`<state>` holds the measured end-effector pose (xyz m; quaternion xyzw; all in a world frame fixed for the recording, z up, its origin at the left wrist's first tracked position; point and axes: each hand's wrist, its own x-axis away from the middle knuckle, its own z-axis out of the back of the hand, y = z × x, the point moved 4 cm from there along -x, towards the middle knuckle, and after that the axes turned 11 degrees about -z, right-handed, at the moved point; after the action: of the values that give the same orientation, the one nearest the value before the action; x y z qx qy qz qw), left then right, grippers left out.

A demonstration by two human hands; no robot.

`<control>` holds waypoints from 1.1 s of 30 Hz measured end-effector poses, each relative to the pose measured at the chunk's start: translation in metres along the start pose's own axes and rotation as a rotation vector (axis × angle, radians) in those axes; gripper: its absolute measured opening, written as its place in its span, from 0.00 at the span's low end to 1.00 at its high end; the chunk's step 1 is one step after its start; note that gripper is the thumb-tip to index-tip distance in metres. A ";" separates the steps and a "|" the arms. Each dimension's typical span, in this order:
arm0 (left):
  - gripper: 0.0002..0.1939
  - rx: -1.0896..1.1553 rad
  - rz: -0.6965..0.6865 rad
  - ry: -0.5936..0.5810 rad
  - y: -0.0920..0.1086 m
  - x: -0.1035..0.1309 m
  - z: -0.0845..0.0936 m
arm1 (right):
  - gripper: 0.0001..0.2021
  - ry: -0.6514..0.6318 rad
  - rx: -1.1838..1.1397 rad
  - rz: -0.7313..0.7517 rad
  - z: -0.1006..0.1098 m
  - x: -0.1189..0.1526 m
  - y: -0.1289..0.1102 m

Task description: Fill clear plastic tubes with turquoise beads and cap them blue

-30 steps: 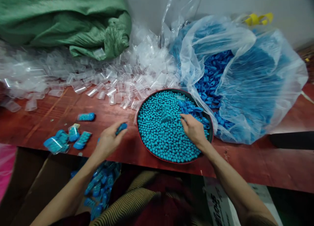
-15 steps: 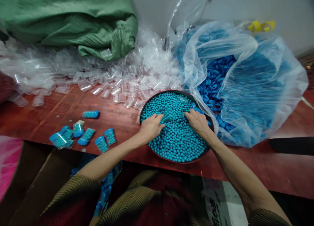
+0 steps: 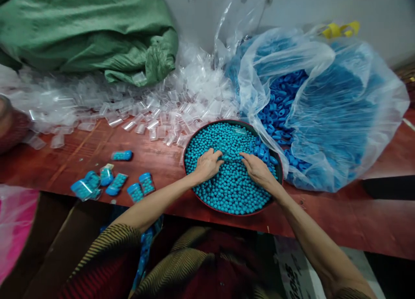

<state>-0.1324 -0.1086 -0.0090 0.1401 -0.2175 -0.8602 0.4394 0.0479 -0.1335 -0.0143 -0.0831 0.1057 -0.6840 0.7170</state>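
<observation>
A round dark bowl with a red rim (image 3: 233, 213) is full of small blue balls (image 3: 233, 186). Over its left half, my left hand (image 3: 209, 165) pinches a clear tube (image 3: 227, 152) that seems to have blue balls in it. My right hand (image 3: 256, 167) is above the right half, its thumb and forefinger closed on a small blue piece (image 3: 241, 155), probably a cap. Several blue caps (image 3: 263, 152) lie inside the bowl at its right edge, just behind my right hand.
Filled tubes (image 3: 116, 184) lie on the red table (image 3: 324, 212) at left. Loose clear tubes (image 3: 155, 113) are heaped behind, below a green sack (image 3: 97, 30). A clear bag of blue caps (image 3: 340, 108) stands right of the bowl.
My right hand has moved slightly left and away from the caps, toward my left hand, and a small blue piece now shows at its fingertips. The caps in the bowl are more exposed.
</observation>
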 end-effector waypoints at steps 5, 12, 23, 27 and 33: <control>0.10 0.052 -0.083 0.013 -0.005 -0.001 0.000 | 0.17 0.042 -0.384 0.159 0.007 -0.011 -0.028; 0.08 0.171 -0.113 -0.067 -0.011 -0.003 -0.004 | 0.15 -0.079 -0.325 0.174 -0.007 -0.001 -0.019; 0.09 0.798 -0.053 0.055 0.000 0.001 0.004 | 0.14 -0.017 -0.905 -0.228 0.004 0.005 -0.027; 0.22 1.206 0.101 0.000 0.009 0.010 -0.007 | 0.12 0.017 -0.891 -0.244 0.004 0.012 -0.043; 0.33 1.217 0.128 0.064 0.016 0.018 -0.009 | 0.12 -0.002 -0.778 -0.192 0.017 0.017 -0.044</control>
<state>-0.1275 -0.1339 -0.0093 0.3785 -0.6645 -0.5487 0.3377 0.0109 -0.1529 0.0133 -0.3584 0.3477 -0.6570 0.5649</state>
